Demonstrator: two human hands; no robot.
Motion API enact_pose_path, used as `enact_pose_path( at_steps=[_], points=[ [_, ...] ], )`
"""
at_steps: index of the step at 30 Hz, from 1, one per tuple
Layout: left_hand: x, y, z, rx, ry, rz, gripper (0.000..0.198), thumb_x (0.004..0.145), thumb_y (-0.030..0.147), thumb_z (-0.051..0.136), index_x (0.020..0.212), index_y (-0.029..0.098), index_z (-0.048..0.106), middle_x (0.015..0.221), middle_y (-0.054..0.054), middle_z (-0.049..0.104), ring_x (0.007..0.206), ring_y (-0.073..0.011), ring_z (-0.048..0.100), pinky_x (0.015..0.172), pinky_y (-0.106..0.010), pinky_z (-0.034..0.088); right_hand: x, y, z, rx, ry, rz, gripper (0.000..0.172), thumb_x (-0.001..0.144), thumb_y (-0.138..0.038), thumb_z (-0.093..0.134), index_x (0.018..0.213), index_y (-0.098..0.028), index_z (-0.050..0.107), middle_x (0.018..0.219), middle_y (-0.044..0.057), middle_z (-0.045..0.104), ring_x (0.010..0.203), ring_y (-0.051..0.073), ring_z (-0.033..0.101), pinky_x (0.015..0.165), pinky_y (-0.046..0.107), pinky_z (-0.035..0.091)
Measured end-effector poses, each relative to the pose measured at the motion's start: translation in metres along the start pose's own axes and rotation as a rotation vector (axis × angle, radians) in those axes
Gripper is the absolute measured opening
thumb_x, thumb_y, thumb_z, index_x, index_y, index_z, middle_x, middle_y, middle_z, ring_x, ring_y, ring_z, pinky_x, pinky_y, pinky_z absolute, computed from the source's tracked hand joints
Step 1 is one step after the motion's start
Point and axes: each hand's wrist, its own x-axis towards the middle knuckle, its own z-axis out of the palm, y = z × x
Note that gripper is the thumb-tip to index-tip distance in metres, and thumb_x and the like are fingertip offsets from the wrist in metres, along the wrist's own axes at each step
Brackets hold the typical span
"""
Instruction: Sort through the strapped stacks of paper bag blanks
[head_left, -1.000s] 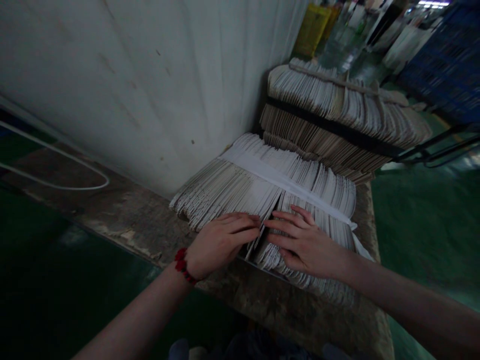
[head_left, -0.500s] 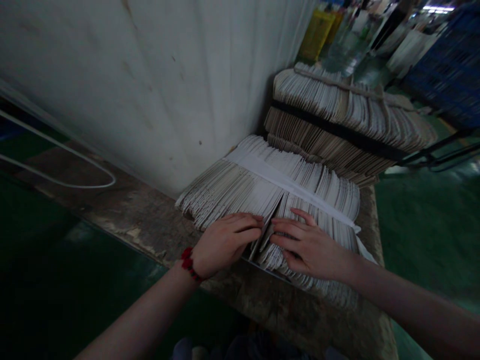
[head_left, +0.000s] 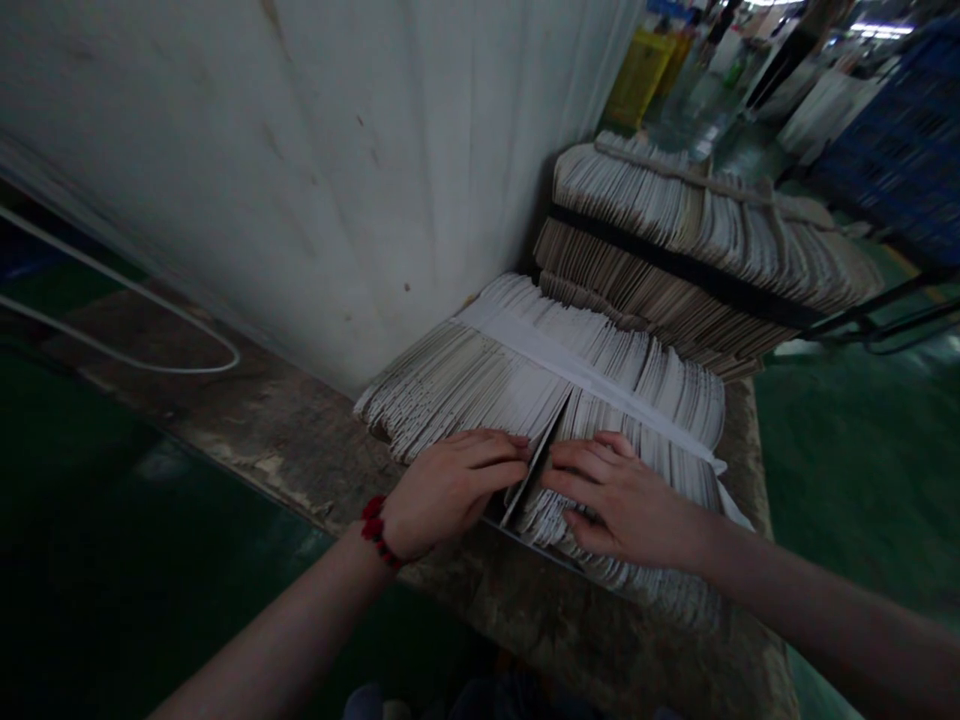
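right hand's fingers have settled flatter and the slit between the hands has opened wider since the earlier frame. two hands work at one white bundle (head_left: 585, 400) of thin, edge-on card sheets, which lies on a worn bench (head_left: 292, 440). the left hand (head_left: 450, 495) lies flat on the near edge of the bundle, its fingertips at a slanted group of sheets beside the slit. the right hand (head_left: 622, 500) lies flat on the sheets just across from it. the hands are apart, with the slit between them, and neither is clamped; each simply rests on the sheets. one red bead bracelet (head_left: 373, 525) circles the left wrist. one white band (head_left: 577, 375) crosses the bundle. directly behind the bundle sits one second bundle (head_left: 675, 265) with brown-toned edges, touching it and bound by one black strap (head_left: 675, 262) and one pale cord (head_left: 712, 180). left of the bundle runs one white cable (head_left: 135, 320) in a loop. beyond the bundle stand one yellow bin (head_left: 641, 80) and one blue crate (head_left: 892, 130), with two dark metal rails (head_left: 877, 320) to its right.
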Motion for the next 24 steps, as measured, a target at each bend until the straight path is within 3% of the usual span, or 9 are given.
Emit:
enact_pose_path(
  at_steps=[8,16,24],
  points=[
    [-0.0016,-0.0017,0.0002,0.020,-0.024,0.046,0.033,0.091,0.007,0.047,0.116,0.022,0.063,0.121,-0.002,0.066,0.126,-0.0156,0.053,0.110,-0.032,0.043,-0.0056,0.0017,0.0039,-0.027,0.023,-0.011,0.038,0.089,-0.023,0.052,0.127,-0.024,0.056,0.149,0.004,0.047,0.143,0.028,0.030,0.113,0.049,0.023],
    [-0.0002,0.0001,-0.0011,0.038,0.015,0.056,0.030,0.091,0.010,0.048,0.113,0.022,0.064,0.118,-0.001,0.067,0.125,-0.0153,0.054,0.111,-0.031,0.042,-0.0067,0.0030,0.0064,-0.011,0.037,-0.018,0.039,0.089,-0.022,0.052,0.128,-0.026,0.056,0.138,0.002,0.058,0.138,0.024,0.040,0.117,0.048,0.016],
    [-0.0021,0.0009,0.0006,-0.023,0.042,-0.023,0.027,0.093,0.010,0.048,0.112,0.022,0.062,0.118,-0.001,0.067,0.123,-0.0125,0.055,0.109,-0.029,0.044,-0.0053,0.0020,0.0053,0.001,0.047,-0.041,0.040,0.089,-0.020,0.048,0.128,-0.022,0.055,0.135,0.006,0.060,0.135,0.021,0.046,0.121,0.052,0.001]
  ],
)
